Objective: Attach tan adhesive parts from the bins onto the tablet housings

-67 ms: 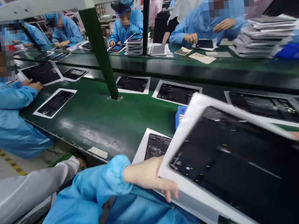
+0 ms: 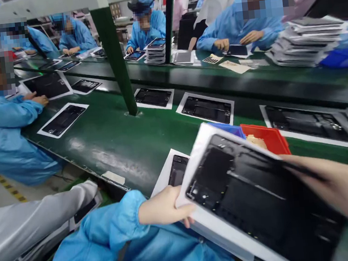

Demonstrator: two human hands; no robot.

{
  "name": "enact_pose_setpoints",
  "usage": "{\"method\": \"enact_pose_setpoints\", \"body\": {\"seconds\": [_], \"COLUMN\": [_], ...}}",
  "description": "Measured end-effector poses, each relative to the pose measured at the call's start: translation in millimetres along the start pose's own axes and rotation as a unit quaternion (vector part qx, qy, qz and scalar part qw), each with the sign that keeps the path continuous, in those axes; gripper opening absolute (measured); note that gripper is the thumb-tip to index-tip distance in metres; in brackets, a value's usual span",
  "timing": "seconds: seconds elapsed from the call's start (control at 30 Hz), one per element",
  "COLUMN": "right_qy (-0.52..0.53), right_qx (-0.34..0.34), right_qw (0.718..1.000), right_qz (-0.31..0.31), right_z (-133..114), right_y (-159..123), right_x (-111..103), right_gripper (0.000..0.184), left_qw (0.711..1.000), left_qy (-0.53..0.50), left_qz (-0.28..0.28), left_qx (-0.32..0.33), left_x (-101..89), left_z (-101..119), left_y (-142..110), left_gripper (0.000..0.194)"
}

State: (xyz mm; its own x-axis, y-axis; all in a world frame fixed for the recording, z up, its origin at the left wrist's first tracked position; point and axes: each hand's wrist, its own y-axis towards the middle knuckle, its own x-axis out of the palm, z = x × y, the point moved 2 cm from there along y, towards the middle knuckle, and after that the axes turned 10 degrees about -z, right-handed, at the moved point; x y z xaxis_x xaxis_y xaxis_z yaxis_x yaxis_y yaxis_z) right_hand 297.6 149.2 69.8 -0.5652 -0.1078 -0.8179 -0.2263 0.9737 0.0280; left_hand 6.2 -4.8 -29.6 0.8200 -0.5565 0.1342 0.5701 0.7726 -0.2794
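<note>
The left hand grips the edge of a flat black device panel on white sheeting, raised above the green glossy workbench; the right hand holds its far side. Across the room, workers in blue smocks sit along a bench lined with panels.

Two hands are holding one panel; one more is lying partly covered below. Five panels are forming a row beyond. One red bin and one blue bin are sitting nearby. Two stacks are standing farther off.
</note>
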Motion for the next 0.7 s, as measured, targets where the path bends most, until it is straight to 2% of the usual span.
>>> {"method": "enact_pose_setpoints", "body": {"seconds": [0.03, 0.07, 0.1, 0.13, 0.2, 0.27, 0.33, 0.4, 0.47, 0.57, 0.7], "right_qy": [-0.074, -0.16, -0.232, -0.247, -0.258, -0.259, -0.258, -0.25, -0.236, -0.225, -0.241], "right_qx": [-0.041, -0.094, -0.128, -0.138, -0.148, -0.152, -0.15, -0.141, -0.121, -0.085, -0.045], "right_qw": [0.991, 0.966, 0.943, 0.935, 0.927, 0.926, 0.928, 0.937, 0.949, 0.959, 0.954], "right_qz": [-0.104, -0.181, -0.203, -0.214, -0.227, -0.231, -0.223, -0.201, -0.169, -0.147, -0.175], "right_z": [-2.3, -4.2, -4.8, -4.4, -2.6, -1.0, -0.6, -1.8, -3.6, -4.4, -1.3], "right_y": [4.5, 8.3, 12.1, 15.5, 19.0, 17.5, 13.9, 14.3, 24.5, 58.0, 101.3], "right_x": [21.7, 44.5, 65.9, 85.7, 118.2, 135.9, 137.8, 128.4, 116.3, 111.5, 133.8], "right_gripper": [0.024, 0.032, 0.035, 0.037, 0.037, 0.039, 0.039, 0.037, 0.032, 0.026, 0.02], "left_qw": [0.997, 0.992, 0.986, 0.981, 0.968, 0.945, 0.908, 0.869, 0.848, 0.843, 0.85], "left_qy": [-0.009, -0.009, 0.001, 0.025, 0.098, 0.199, 0.317, 0.413, 0.466, 0.511, 0.522], "left_qz": [0.06, 0.1, 0.122, 0.135, 0.15, 0.144, 0.121, 0.082, 0.047, 0.035, 0.064], "left_qx": [-0.041, -0.078, -0.11, -0.135, -0.176, -0.215, -0.245, -0.259, -0.248, -0.161, -0.007], "left_x": [-0.2, -0.7, -1.5, -2.9, -6.7, -10.9, -16.0, -23.8, -35.4, -56.6, -75.0], "left_z": [-14.9, -28.1, -39.3, -48.3, -59.2, -60.6, -51.9, -34.5, -11.1, 28.0, 66.6], "left_y": [-4.8, -9.0, -12.7, -16.1, -23.3, -31.8, -40.7, -46.6, -44.4, -18.0, 46.4], "left_gripper": [0.031, 0.028, 0.027, 0.027, 0.03, 0.04, 0.046, 0.042, 0.036, 0.031, 0.026]}}
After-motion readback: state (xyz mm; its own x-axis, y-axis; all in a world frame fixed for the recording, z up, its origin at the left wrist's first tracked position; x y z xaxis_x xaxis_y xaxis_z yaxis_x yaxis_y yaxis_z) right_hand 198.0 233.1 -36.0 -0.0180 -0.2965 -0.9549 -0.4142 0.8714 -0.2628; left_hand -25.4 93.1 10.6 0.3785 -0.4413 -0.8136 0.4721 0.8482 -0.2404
